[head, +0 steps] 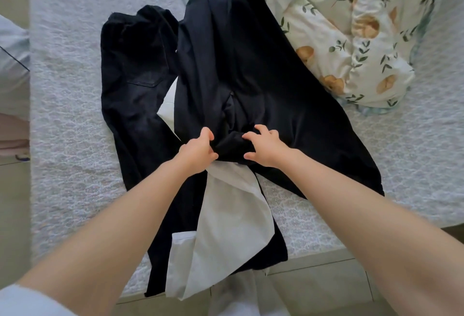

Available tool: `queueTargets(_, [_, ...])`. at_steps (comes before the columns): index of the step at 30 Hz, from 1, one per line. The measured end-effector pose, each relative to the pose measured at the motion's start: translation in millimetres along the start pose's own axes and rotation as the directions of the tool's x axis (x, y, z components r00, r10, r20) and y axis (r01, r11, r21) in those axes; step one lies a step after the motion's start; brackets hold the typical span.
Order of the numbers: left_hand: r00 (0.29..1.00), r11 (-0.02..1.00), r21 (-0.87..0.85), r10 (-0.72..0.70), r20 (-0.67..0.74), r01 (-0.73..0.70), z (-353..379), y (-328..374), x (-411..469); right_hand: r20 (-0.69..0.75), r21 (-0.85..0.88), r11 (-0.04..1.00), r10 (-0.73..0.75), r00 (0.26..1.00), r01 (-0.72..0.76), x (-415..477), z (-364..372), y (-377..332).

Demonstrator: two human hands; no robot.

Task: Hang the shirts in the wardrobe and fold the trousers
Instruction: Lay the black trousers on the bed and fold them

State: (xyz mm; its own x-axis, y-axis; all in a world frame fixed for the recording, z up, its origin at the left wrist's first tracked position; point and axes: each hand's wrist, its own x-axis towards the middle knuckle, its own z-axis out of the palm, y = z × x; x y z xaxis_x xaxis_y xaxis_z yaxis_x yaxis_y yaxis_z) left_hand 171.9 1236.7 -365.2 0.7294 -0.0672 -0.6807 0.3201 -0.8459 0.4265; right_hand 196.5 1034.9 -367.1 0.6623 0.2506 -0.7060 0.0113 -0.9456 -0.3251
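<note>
We look down on a bed with a pale, textured cover that fills most of the view. Its near edge runs along 6 o'clock, above a strip of tiled floor.

Across the middle lies a navy garment. It stretches from the centre up to 12 o'clock and spreads out toward 4 o'clock. We cannot tell whether it is a shirt or trousers.

At 1 to 2 o'clock a floral duvet sits rumpled, touching the navy cloth's right edge.

At 9 to 10 o'clock the black trousers lie flat, back pocket up. Their right side is tucked under the navy garment.

A white shirt lies beneath the dark clothes. It shows in a wedge left of centre and runs down to 6 o'clock, where it hangs over the bed's edge.

Just below centre our two hands meet on a bunched fold of the navy garment. The left hand grips the bunch from 9 o'clock with its fingers curled into the cloth. The right hand holds it from 3 o'clock, with the fold caught between thumb and bent fingers.
</note>
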Motion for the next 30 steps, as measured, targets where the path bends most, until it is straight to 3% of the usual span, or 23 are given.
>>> queueTargets(5, [0.997, 0.971, 0.240, 0.035, -0.068, -0.018, 10, 0, 7, -0.058, 0.010, 0.998, -0.059, 0.997, 0.060, 7, 17, -4])
queueTargets(9, [0.971, 0.905, 0.424, 0.128, -0.202, -0.031, 23, -8, 13, -0.160, 0.184, 0.976, -0.088, 0.983, 0.117, 9, 27, -2])
queueTargets(11, [0.952, 0.967, 0.239, 0.155, -0.262, -0.092, 26, -7, 19, -0.148, 0.184, 0.976, -0.094, 0.984, 0.121, 10, 29, 2])
queueTargets(13, [0.974, 0.973, -0.198, 0.077, -0.214, -0.121, 24, 9, 15, -0.163, 0.085, 0.988, -0.117, 0.980, 0.133, 9, 28, 8])
queueTargets(15, [0.995, 0.813, -0.577, 0.022, -0.098, -0.075, 21, 35, 1, -0.191, -0.064, 0.987, -0.159, 0.969, 0.150, 1, 26, 16])
queueTargets(16, [0.998, 0.755, -0.654, 0.015, -0.058, -0.049, 21, 47, -6, -0.235, -0.105, 0.982, -0.179, 0.955, 0.158, -5, 23, 20])
queueTargets(18, [1.000, 0.662, -0.749, 0.027, -0.015, -0.030, 23, 65, -15, -0.343, -0.057, 0.985, -0.172, 0.923, 0.163, -19, 15, 30])
queueTargets(20, [0.999, 0.591, -0.807, 0.042, 0.005, -0.021, 23, 79, -21, -0.397, 0.128, 0.983, -0.069, 0.915, 0.129, -36, 2, 43])
queueTargets(23, [1.000, 0.564, -0.825, 0.022, -0.018, -0.027, 19, 91, -25, -0.392, 0.303, 0.951, 0.069, 0.918, 0.058, -65, -19, 72])
queueTargets(27, [0.993, 0.496, -0.866, -0.118, -0.004, 0.056, 10, 95, -29, -0.431, 0.387, 0.918, 0.095, 0.897, 0.089, -107, -33, 84])
queueTargets(30, [0.984, 0.541, -0.830, -0.174, 0.045, 0.133, 2, 102, -37, -0.476, 0.513, 0.848, 0.153, 0.866, 0.132, -135, -40, 77])
